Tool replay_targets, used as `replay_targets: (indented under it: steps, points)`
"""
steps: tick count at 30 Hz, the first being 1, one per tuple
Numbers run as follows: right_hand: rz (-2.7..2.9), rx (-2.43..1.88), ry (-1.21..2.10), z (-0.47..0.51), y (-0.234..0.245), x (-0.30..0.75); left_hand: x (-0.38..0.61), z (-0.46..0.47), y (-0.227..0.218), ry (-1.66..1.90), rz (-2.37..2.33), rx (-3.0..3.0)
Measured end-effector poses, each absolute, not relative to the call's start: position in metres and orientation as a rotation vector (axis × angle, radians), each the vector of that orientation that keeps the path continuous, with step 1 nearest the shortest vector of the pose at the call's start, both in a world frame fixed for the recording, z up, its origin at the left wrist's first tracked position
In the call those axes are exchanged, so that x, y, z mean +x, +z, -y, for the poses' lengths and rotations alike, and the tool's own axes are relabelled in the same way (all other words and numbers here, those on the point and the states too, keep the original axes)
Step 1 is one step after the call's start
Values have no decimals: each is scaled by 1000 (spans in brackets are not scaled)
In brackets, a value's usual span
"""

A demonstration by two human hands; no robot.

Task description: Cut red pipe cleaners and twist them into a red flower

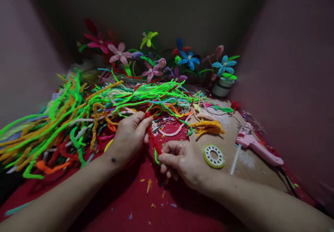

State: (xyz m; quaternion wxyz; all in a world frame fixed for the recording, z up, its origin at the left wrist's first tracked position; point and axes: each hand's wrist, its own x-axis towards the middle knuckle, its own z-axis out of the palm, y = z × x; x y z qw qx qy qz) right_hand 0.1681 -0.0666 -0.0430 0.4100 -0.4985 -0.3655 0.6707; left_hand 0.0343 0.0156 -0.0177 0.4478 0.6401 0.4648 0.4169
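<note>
A fuzzy red pipe cleaner (154,140) stretches between my two hands above the red cloth. My left hand (132,134) pinches its upper end between thumb and fingers. Its lower end is in the closed fingers of my right hand (179,159). A bit of bright green pipe cleaner (157,157) shows just beside the red one, near my right fingertips; whether it is held too I cannot tell. Behind my left fingers, partly hidden, lie metal scissors (159,126). To the right of my right hand rests a round yellow-and-white spool (214,156).
A large tangle of coloured pipe cleaners (78,112) spreads across the left and back. On the cardboard (229,131) lie a pink glue gun (257,146) and an orange fuzzy bundle (207,128). Pipe-cleaner flowers (150,71) and a white jar (223,86) stand behind. Scraps dot the red cloth (135,204).
</note>
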Motion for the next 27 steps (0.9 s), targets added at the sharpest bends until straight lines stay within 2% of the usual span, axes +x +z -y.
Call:
replay_targets:
  steps: [5, 9, 14, 18, 23, 27]
  points:
    - [954, -1244, 1635, 66, -44, 172, 33, -22, -16, 815, -1100, 1407]
    - [979, -1232, 1631, 65, -44, 173, 33, -21, -12, 1070, -1185, 1604]
    - [998, -1230, 1596, 65, -44, 172, 35, -20, -14, 913, -1175, 1433]
    - [1008, -1205, 1594, 67, -44, 171, 34, -19, -19, 1264, -1246, 1774]
    - [1012, -1215, 1566, 66, -42, 172, 36, -21, -23, 1110, -1223, 1604]
    - [1012, -1202, 1533, 65, -43, 174, 41, -27, -23, 1220, -1262, 1713]
